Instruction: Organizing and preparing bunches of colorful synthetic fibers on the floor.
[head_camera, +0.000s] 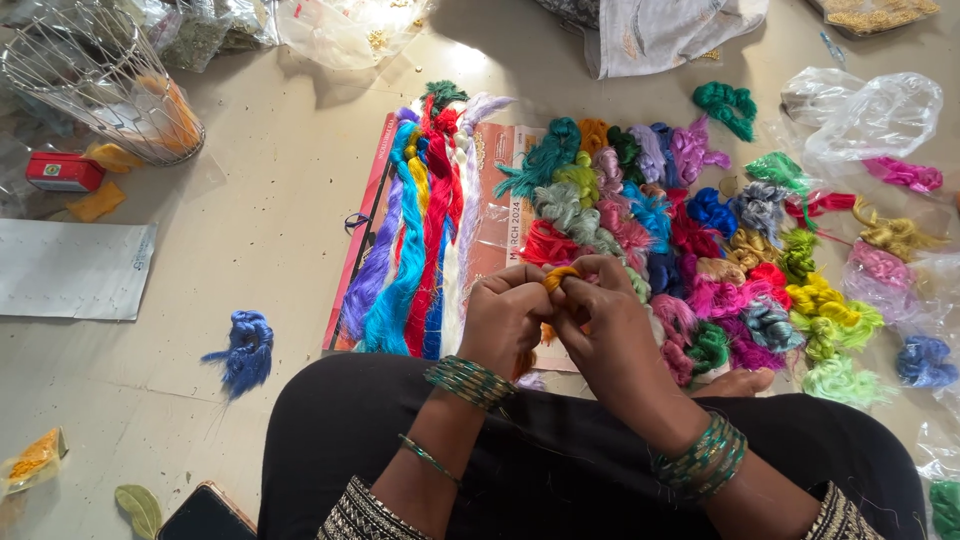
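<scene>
Fingers of my left hand (503, 312) and right hand (600, 325) pinch an orange skein (558, 276) just above my lap, near the calendar (500, 200). Tugging unevenly could tangle its strands, I judge.

The coloured thread skeins (700, 250) look like silky fibre with a soft sheen, and the long straight hanks (420, 240) beside them are glossier still, lying on a smooth printed paper calendar (495, 215). The wire basket (95, 80) is thin shiny metal, the bags (870, 115) are crinkled clear plastic, and the floor (260, 220) looks smooth, matt and stone-like. The bangles (468, 380) glint like metal against matt black cloth (560, 480).
</scene>
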